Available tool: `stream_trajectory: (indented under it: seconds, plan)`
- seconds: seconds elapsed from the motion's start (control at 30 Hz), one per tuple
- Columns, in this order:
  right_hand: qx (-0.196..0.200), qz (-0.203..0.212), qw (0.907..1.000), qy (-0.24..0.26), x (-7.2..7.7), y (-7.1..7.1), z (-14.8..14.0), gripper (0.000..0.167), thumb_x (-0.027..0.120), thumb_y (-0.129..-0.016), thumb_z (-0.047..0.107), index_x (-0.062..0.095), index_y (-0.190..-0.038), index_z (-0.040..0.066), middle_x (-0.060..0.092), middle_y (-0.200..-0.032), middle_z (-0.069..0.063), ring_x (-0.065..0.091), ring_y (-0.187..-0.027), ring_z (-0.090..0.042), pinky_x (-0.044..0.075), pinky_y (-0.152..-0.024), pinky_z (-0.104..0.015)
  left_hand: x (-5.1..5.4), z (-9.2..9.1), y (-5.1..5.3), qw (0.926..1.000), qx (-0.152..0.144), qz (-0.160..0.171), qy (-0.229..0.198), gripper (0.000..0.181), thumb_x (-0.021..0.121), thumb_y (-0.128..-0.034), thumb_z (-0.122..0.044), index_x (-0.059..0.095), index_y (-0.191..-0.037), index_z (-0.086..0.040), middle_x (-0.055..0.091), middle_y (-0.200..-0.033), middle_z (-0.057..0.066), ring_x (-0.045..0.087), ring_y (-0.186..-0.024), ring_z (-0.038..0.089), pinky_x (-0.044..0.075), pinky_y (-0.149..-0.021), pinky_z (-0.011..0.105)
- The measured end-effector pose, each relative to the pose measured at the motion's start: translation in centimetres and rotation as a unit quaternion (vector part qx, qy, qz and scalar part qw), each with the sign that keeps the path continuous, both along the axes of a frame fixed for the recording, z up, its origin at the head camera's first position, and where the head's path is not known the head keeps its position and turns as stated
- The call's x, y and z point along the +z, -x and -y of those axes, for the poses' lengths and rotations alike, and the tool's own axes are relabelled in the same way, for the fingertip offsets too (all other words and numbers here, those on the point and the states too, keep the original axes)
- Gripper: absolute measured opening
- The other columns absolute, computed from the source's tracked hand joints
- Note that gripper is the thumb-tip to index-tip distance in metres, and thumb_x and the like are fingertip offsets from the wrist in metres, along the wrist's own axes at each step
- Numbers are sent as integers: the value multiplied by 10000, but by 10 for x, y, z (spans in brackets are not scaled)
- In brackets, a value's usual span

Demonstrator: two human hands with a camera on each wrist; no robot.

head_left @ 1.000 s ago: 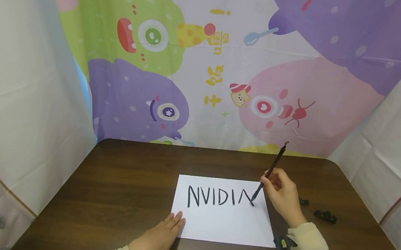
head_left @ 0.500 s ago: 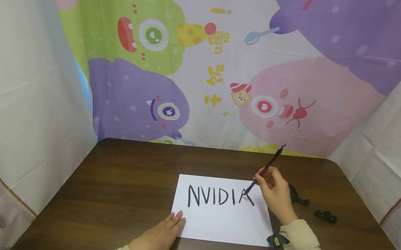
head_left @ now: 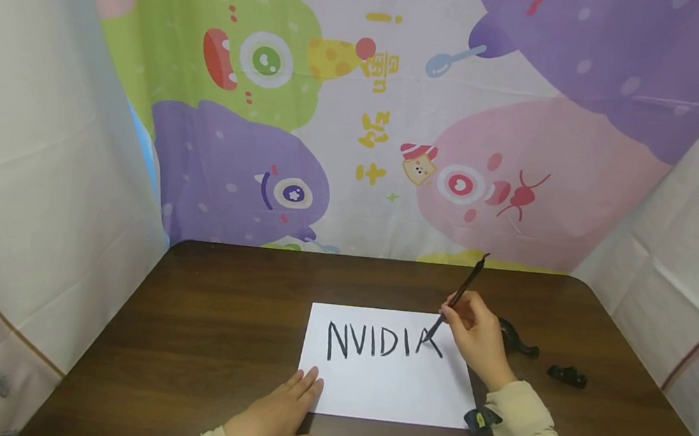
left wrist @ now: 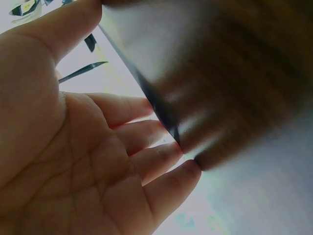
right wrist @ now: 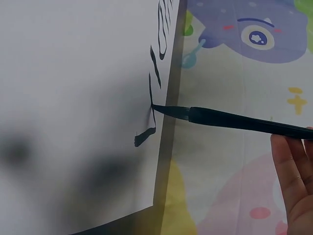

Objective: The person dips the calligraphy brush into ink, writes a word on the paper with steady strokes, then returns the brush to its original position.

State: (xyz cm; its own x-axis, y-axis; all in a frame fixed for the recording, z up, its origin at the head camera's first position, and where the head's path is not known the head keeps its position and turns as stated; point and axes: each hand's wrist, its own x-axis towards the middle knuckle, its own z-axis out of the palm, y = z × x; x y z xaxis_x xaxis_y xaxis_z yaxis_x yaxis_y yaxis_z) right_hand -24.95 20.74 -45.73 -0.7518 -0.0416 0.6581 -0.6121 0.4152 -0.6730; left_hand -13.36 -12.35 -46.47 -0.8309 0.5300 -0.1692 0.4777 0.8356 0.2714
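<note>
My right hand (head_left: 479,339) pinches a dark writing brush (head_left: 466,285), which slants up and away to the right. In the right wrist view, the tip of the brush (right wrist: 230,120) touches the white paper (right wrist: 73,58) at a black stroke. Black letters reading "NVIDIA" run across the upper part of the paper (head_left: 395,398); the brush tip meets the last one. With fingers extended, my left hand (head_left: 276,414) rests at the lower left edge of the paper. The left wrist view shows the palm of that hand (left wrist: 88,156) holding nothing.
A black object (head_left: 517,339), partly hidden behind the right hand, lies on the brown table (head_left: 213,317). Farther right is a small black object (head_left: 567,376), perhaps a brush rest. A cartoon-print cloth (head_left: 362,219) hangs behind the table, with pale cloth at both sides.
The right hand has carried the brush tip up and left, from the foot of the last letter's right stroke to its left stroke. It barely shifts in the last half second. The left hand stays put.
</note>
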Motion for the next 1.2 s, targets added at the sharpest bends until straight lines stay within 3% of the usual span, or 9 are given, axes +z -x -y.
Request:
stream_trajectory:
  seconds: [0.43,0.73,0.97,1.2]
  plan:
    - [-206,-159,9989,-402,-1,1,-1,160,695,-855,-50,614,-987,-9,699,-845,-113,678,-746,-150,532,-672,-100,0,0,0,10000,1,-73,15,868,717,-827,-483,403,-1465,14,340,-1566,203,346,-1431,412,368,-1124,538]
    - [-243,-176,9975,-635,1,-2,-3,180,705,-850,-42,622,-993,29,697,-862,-86,636,-781,-17,513,-670,-78,-3,1,1,9998,-43,-177,-71,865,718,-825,-487,414,-1455,23,358,-1556,206,361,-1418,425,373,-1118,542]
    - [-296,-184,9965,-757,2,-2,-6,202,712,-839,-49,625,-1001,34,692,-869,-85,640,-750,-95,504,-637,-86,0,-1,1,10000,48,-10,-7,871,716,-824,-492,402,-1471,-1,336,-1574,184,338,-1438,407,361,-1132,532]
    - [-314,-323,9957,-813,2,-2,-8,209,721,-828,-52,629,-995,34,682,-851,-54,604,-723,-46,491,-607,-93,1,-1,0,10000,28,-20,-27,862,719,-825,-479,408,-1464,9,345,-1569,189,346,-1432,410,361,-1133,529]
